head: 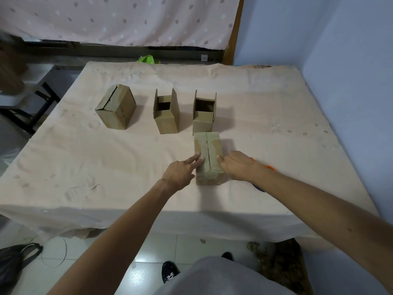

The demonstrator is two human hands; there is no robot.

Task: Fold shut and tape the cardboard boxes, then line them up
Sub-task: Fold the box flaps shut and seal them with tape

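Observation:
A closed cardboard box with tape over its top seam lies near the table's front, right of centre. My left hand touches its left side with straight fingers. My right hand rests against its right side, fingers bent at the top edge. Behind it stands an open box with raised flaps. A second open box stands in the middle. A closed box with folded flaps stands tilted at the left.
A pale pink cloth covers the table. An orange object lies partly hidden behind my right wrist. A blue wall borders the table's right side. A black bag lies on the floor at the left.

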